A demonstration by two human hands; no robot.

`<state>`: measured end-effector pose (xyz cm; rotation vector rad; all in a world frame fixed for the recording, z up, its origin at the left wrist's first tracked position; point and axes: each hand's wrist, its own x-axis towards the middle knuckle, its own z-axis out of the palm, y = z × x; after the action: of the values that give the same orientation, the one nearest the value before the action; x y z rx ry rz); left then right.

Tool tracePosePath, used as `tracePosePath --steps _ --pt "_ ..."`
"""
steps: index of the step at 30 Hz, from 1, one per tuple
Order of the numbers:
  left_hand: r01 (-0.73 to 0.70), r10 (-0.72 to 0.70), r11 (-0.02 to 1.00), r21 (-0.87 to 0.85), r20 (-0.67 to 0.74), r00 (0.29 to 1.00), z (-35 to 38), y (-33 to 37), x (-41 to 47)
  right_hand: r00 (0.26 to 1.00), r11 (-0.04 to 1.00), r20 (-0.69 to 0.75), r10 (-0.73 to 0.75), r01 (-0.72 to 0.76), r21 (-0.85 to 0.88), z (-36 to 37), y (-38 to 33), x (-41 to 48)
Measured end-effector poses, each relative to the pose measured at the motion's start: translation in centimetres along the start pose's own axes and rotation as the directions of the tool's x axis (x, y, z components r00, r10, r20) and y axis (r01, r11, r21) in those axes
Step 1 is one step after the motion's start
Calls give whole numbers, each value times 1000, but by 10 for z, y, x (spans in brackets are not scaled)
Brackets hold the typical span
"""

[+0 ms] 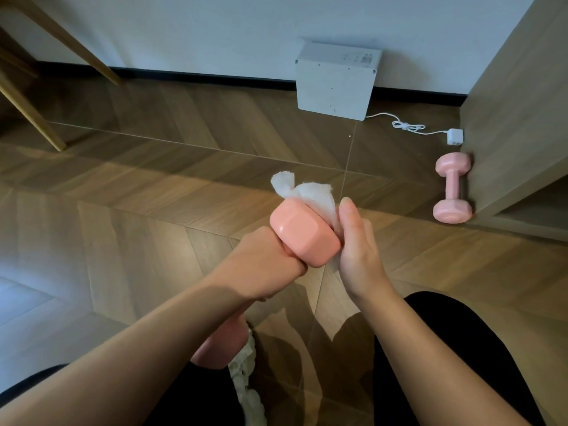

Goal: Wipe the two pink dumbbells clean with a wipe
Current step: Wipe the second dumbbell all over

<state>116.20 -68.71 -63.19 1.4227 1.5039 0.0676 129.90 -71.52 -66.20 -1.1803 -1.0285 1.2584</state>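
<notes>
Underfoot lay a herringbone wood floor (153, 195). The left hand (264, 262) gripped the handle of one pink dumbbell (302, 235), closed fully round it. The right hand (358, 244) cupped a white wipe (313, 195) against the raised head's right side. The second pink dumbbell (452, 187) lay farther right, touching a wooden cabinet (522, 118).

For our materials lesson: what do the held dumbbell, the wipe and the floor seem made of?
The dumbbell looks vinyl- or rubber-coated, smooth matte pink; the wipe soft white fibre, fuzzy edges; the floor wood-look chevron planks, slight sheen.
</notes>
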Motion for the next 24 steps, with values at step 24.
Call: tracePosePath --steps 24 --pt "101 -86 983 -150 105 991 8 10 -3 992 990 -15 -125 124 -70 -9 -7 -6"
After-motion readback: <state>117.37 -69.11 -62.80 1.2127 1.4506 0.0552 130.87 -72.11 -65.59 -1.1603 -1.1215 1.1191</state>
